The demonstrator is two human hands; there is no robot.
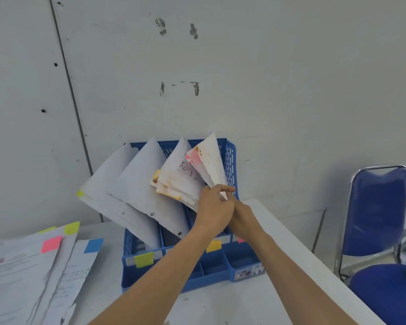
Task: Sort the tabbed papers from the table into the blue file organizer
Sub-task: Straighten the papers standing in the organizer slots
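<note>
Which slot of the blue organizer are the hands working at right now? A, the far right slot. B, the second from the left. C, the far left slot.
A: the left hand grips the pink-tabbed papers standing by the right wall of the organizer, and the right hand, partly hidden behind it, is at the same slot.

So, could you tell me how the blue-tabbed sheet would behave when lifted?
The blue-tabbed sheet looks thin and wrinkled, so probably floppy and light. It lies at the edge of the pile, so it may slide when nudged.
</note>
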